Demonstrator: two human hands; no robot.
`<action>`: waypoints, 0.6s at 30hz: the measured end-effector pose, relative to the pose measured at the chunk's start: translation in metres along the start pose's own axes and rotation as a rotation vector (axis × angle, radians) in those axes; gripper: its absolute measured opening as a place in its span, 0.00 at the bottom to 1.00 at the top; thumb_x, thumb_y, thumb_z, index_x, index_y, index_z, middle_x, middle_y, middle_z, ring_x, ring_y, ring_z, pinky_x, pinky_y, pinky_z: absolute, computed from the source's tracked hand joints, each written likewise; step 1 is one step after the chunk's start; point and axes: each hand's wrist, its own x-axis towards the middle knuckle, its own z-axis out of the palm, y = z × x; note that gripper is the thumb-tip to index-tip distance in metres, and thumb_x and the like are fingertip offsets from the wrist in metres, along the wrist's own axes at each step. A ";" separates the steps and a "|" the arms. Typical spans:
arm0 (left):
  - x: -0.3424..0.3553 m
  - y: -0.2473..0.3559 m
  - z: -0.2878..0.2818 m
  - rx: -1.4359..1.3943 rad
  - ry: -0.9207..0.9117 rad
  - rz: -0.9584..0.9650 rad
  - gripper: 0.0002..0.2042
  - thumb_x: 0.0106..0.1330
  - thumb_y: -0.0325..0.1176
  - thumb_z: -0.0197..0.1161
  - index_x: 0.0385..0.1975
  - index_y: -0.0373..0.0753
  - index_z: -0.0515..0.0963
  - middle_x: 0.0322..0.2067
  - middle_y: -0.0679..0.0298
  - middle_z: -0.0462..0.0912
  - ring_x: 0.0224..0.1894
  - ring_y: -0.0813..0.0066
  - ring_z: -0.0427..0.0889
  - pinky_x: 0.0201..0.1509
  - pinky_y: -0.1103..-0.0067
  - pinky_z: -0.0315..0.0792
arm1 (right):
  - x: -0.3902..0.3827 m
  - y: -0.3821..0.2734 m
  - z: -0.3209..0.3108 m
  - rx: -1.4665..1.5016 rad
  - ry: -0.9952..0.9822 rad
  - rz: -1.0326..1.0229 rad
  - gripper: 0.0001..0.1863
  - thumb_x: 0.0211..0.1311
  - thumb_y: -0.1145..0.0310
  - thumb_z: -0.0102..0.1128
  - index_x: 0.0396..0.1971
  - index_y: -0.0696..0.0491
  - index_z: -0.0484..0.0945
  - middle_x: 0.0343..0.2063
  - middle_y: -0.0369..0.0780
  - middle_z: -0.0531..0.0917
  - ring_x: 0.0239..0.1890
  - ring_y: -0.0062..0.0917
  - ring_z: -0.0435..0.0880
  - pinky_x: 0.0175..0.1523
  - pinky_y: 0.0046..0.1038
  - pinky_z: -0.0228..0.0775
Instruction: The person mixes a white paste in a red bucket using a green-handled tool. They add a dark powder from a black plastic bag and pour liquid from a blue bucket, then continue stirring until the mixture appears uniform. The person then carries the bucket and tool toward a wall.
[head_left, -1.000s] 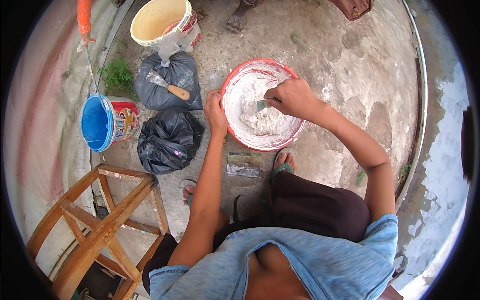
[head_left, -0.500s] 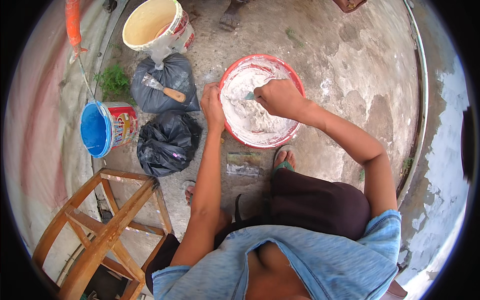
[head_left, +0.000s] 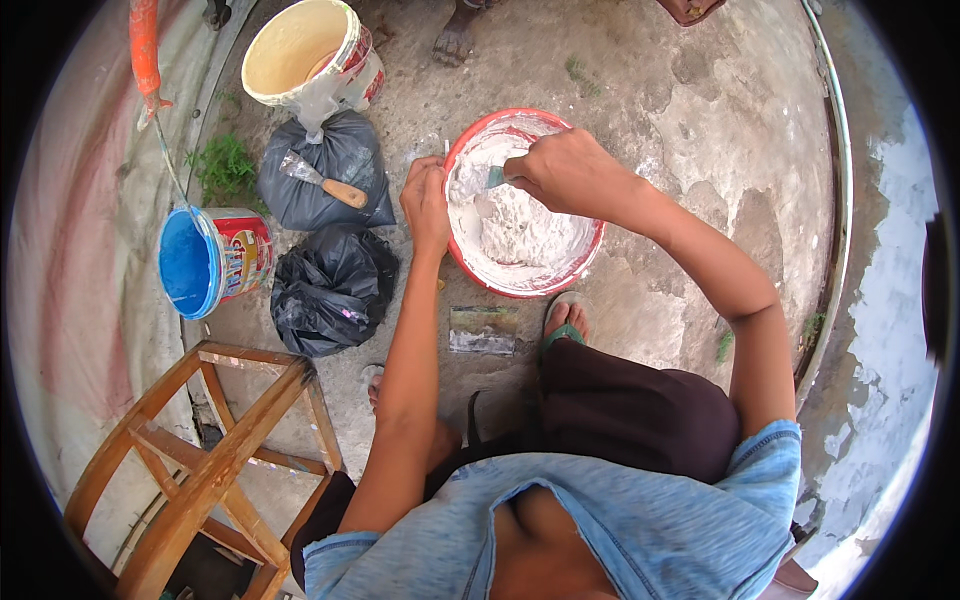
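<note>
A red basin (head_left: 585, 255) with white paste (head_left: 520, 235) inside sits on the concrete floor in front of me. My left hand (head_left: 427, 205) grips the basin's left rim. My right hand (head_left: 565, 170) is closed on a small scraper (head_left: 495, 178) whose blade dips into the paste near the basin's far left side. A flat metal trowel (head_left: 483, 330) lies on the floor just below the basin, near my sandalled foot (head_left: 565, 322).
Two black plastic bags (head_left: 330, 290) lie left of the basin, the upper one with a wooden-handled putty knife (head_left: 322, 180) on it. A cream bucket (head_left: 300, 50), a blue-lidded bucket (head_left: 205, 262) and a wooden stool (head_left: 200, 460) stand at left. Another person's foot (head_left: 455, 40) is at top.
The scraper in my right hand has moved from the basin's centre toward its upper left side. My left hand stays on the rim. The view has shifted slightly.
</note>
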 end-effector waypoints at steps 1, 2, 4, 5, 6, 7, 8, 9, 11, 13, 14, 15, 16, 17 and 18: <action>0.000 0.000 0.002 -0.011 -0.004 0.005 0.13 0.64 0.29 0.51 0.29 0.21 0.76 0.38 0.59 0.78 0.39 0.74 0.75 0.47 0.80 0.66 | -0.001 0.003 0.005 -0.005 -0.015 -0.004 0.03 0.49 0.72 0.61 0.22 0.55 0.80 0.17 0.44 0.80 0.23 0.38 0.84 0.27 0.39 0.72; -0.001 0.001 0.005 -0.007 0.000 0.006 0.13 0.64 0.29 0.51 0.29 0.21 0.76 0.38 0.59 0.78 0.39 0.75 0.75 0.47 0.80 0.66 | -0.004 0.006 0.010 -0.010 -0.031 -0.008 0.03 0.49 0.72 0.61 0.22 0.55 0.80 0.17 0.44 0.80 0.23 0.39 0.84 0.27 0.39 0.72; 0.001 0.003 0.005 0.014 0.011 0.009 0.13 0.64 0.29 0.51 0.29 0.21 0.76 0.38 0.59 0.78 0.39 0.75 0.75 0.46 0.80 0.66 | -0.011 0.008 0.026 0.033 -0.064 -0.017 0.03 0.49 0.73 0.60 0.22 0.55 0.79 0.17 0.45 0.80 0.23 0.40 0.83 0.26 0.40 0.72; 0.002 0.003 0.004 -0.009 0.019 -0.001 0.13 0.64 0.29 0.51 0.29 0.21 0.76 0.38 0.59 0.78 0.39 0.75 0.75 0.46 0.80 0.66 | -0.023 0.007 0.035 0.072 -0.086 -0.018 0.03 0.50 0.73 0.60 0.21 0.55 0.79 0.17 0.45 0.80 0.22 0.40 0.83 0.26 0.40 0.72; 0.000 0.002 0.002 -0.032 0.033 -0.016 0.13 0.64 0.29 0.51 0.29 0.21 0.76 0.38 0.59 0.78 0.39 0.75 0.75 0.46 0.80 0.66 | -0.031 0.002 0.035 0.115 -0.114 -0.024 0.03 0.50 0.73 0.60 0.21 0.55 0.79 0.17 0.45 0.80 0.22 0.41 0.83 0.26 0.40 0.72; -0.001 0.001 0.001 -0.055 0.047 -0.031 0.13 0.64 0.29 0.51 0.29 0.21 0.76 0.37 0.59 0.78 0.39 0.74 0.75 0.46 0.80 0.66 | -0.039 0.001 0.031 0.127 -0.233 0.008 0.03 0.53 0.72 0.60 0.24 0.55 0.80 0.18 0.45 0.81 0.25 0.41 0.83 0.30 0.41 0.73; 0.000 0.000 0.000 -0.034 0.033 -0.029 0.14 0.64 0.29 0.51 0.29 0.21 0.76 0.38 0.60 0.78 0.39 0.75 0.75 0.46 0.80 0.66 | -0.042 0.005 0.023 0.153 -0.235 0.030 0.04 0.53 0.71 0.61 0.26 0.54 0.81 0.19 0.44 0.82 0.26 0.40 0.84 0.31 0.41 0.74; 0.000 0.000 -0.002 -0.007 0.016 -0.030 0.14 0.64 0.30 0.51 0.29 0.22 0.76 0.38 0.60 0.78 0.39 0.75 0.75 0.46 0.80 0.66 | -0.044 0.007 0.011 0.186 -0.237 0.055 0.04 0.54 0.70 0.61 0.28 0.54 0.82 0.20 0.44 0.82 0.27 0.40 0.84 0.33 0.41 0.74; 0.000 -0.002 -0.005 -0.021 0.007 -0.054 0.14 0.65 0.30 0.51 0.29 0.22 0.76 0.38 0.60 0.78 0.39 0.75 0.75 0.47 0.80 0.66 | -0.038 0.012 -0.011 0.245 -0.260 0.138 0.07 0.56 0.67 0.62 0.34 0.51 0.84 0.24 0.43 0.84 0.31 0.39 0.84 0.39 0.40 0.74; 0.003 -0.004 -0.002 -0.113 0.018 -0.092 0.14 0.65 0.31 0.50 0.29 0.22 0.76 0.38 0.60 0.78 0.39 0.75 0.75 0.47 0.80 0.66 | -0.030 0.023 -0.008 0.274 -0.186 0.273 0.07 0.57 0.66 0.62 0.34 0.50 0.84 0.25 0.43 0.84 0.31 0.39 0.84 0.38 0.40 0.74; 0.004 -0.004 0.000 -0.095 0.015 -0.073 0.14 0.65 0.30 0.50 0.29 0.22 0.76 0.38 0.61 0.78 0.39 0.75 0.75 0.47 0.80 0.66 | -0.028 0.029 -0.004 0.289 -0.148 0.339 0.07 0.58 0.66 0.62 0.34 0.50 0.84 0.25 0.43 0.84 0.31 0.40 0.84 0.37 0.40 0.74; 0.002 -0.001 0.004 -0.079 0.007 -0.058 0.14 0.65 0.30 0.51 0.29 0.22 0.76 0.38 0.61 0.78 0.39 0.75 0.75 0.47 0.81 0.66 | -0.029 0.034 0.008 0.311 -0.071 0.387 0.06 0.60 0.66 0.60 0.33 0.51 0.83 0.25 0.44 0.84 0.31 0.40 0.84 0.37 0.40 0.74; 0.001 0.000 0.006 -0.060 0.004 -0.041 0.14 0.65 0.30 0.51 0.29 0.22 0.76 0.38 0.61 0.78 0.39 0.75 0.75 0.47 0.81 0.66 | -0.030 0.031 0.017 0.287 -0.073 0.376 0.06 0.60 0.67 0.60 0.33 0.51 0.82 0.25 0.44 0.84 0.31 0.41 0.84 0.36 0.41 0.74; 0.001 0.000 0.007 -0.075 0.006 -0.050 0.14 0.65 0.29 0.51 0.29 0.22 0.76 0.38 0.61 0.78 0.39 0.75 0.75 0.46 0.81 0.66 | -0.032 0.026 0.025 0.263 -0.076 0.366 0.06 0.60 0.67 0.59 0.32 0.52 0.82 0.24 0.44 0.83 0.30 0.41 0.84 0.36 0.41 0.74; 0.001 -0.001 0.006 -0.084 0.011 -0.062 0.13 0.65 0.29 0.51 0.29 0.22 0.76 0.38 0.61 0.78 0.39 0.75 0.75 0.46 0.80 0.67 | -0.035 0.019 0.034 0.246 -0.079 0.352 0.06 0.61 0.68 0.59 0.32 0.52 0.81 0.23 0.44 0.83 0.30 0.41 0.84 0.35 0.41 0.74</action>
